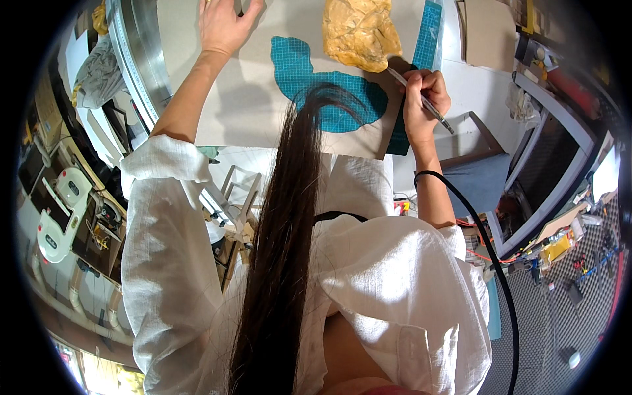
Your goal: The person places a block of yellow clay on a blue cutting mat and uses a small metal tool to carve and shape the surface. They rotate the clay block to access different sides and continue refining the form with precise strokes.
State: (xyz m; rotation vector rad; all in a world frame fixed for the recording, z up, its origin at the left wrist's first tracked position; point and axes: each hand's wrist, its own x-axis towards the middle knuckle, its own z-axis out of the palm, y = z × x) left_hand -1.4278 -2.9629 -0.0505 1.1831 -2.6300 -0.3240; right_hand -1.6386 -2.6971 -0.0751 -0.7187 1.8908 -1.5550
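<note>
A slim grey pen [438,114] slants in the right hand [421,113], fingers clamped around it, one end at the lower edge of a crumpled, glossy yellow-brown lump [359,33] on a beige sheet [243,118]. The left hand [224,27] reaches over the sheet, thumb spread, its other fingertips cropped, their state unclear. A dark ponytail [276,263] hides part of a teal gridded patch [293,59]; a black cable [490,243] arcs at right.
</note>
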